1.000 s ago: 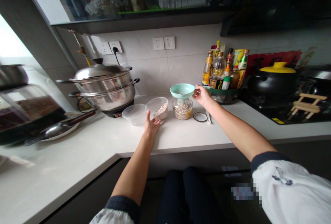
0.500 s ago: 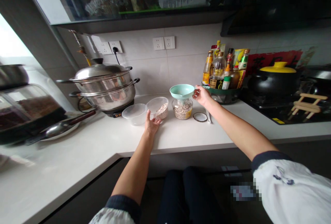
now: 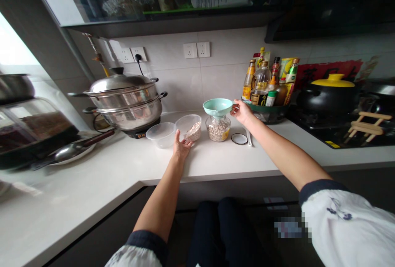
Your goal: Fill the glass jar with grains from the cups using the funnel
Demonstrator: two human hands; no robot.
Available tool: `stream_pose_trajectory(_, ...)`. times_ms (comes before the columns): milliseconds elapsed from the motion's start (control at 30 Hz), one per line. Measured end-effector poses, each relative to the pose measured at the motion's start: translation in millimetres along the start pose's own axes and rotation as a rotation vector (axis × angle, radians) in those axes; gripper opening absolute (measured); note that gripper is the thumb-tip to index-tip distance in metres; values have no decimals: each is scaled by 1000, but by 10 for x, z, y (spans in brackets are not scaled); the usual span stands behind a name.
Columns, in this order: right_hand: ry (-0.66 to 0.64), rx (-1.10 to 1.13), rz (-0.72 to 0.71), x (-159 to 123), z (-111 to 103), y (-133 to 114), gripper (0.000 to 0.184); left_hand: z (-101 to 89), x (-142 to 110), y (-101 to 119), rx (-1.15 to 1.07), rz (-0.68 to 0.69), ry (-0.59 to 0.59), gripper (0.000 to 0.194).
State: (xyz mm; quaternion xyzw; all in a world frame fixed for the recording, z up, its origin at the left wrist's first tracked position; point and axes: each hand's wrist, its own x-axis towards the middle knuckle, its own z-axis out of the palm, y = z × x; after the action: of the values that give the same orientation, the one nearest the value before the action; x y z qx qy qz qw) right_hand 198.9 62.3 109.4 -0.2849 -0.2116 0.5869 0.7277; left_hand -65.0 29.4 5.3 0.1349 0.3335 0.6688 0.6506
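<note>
A teal funnel sits in the mouth of a small glass jar half full of pale grains. My right hand pinches the funnel's right rim. My left hand rests on the white counter, fingers cupped against the base of a clear plastic tub tilted with grain flakes inside. An empty clear tub stands just left of it. The jar's lid lies on the counter to the right of the jar.
A large steel steamer pot sits at the back left on a hob. A ladle on a plate lies left. A tray of sauce bottles and a black pot with yellow lid stand right. White counter in front.
Almost nothing differs; the view shifted very slightly and both hands stay where they were on the funnel and the tub.
</note>
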Motion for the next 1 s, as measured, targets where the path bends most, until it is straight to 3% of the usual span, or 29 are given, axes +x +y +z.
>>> stream_pose_trajectory(533, -12, -44, -5, 26, 76, -42, 18, -44, 76, -15, 12, -2, 10, 41)
stream_pose_trajectory(1000, -9, -28, -10, 2, 8, 8, 14, -19, 38, -1, 3, 0, 12, 43)
